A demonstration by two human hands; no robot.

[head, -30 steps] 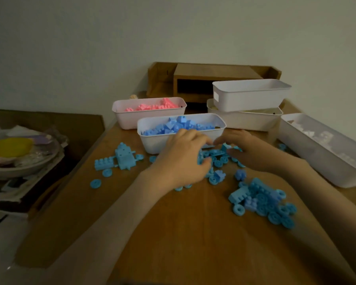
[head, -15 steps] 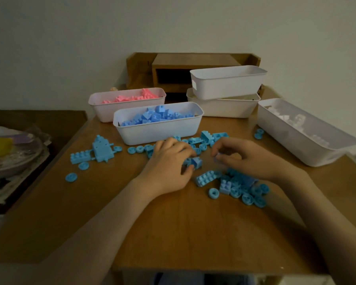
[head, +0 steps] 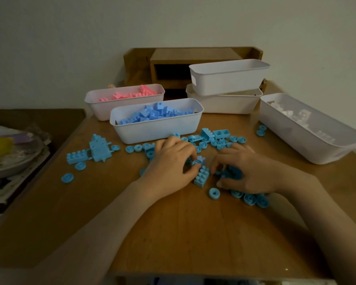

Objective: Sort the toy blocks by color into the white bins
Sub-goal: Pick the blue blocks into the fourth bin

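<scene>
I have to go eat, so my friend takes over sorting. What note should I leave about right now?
Left hand pinches a small blue piece; right hand curls over blue pieces, grip unclear.
Done: blue bin holds many blue blocks, pink bin pink ones, right bin white ones.
Left: loose blue blocks on the table, including the built cluster at left, go into the blue bin.

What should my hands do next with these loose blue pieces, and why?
Probably lift the small blue piece that your left hand pinches into the blue-block bin behind it: that bin already holds blue, and many loose blue pieces lie on the table, some under your right hand.
</scene>
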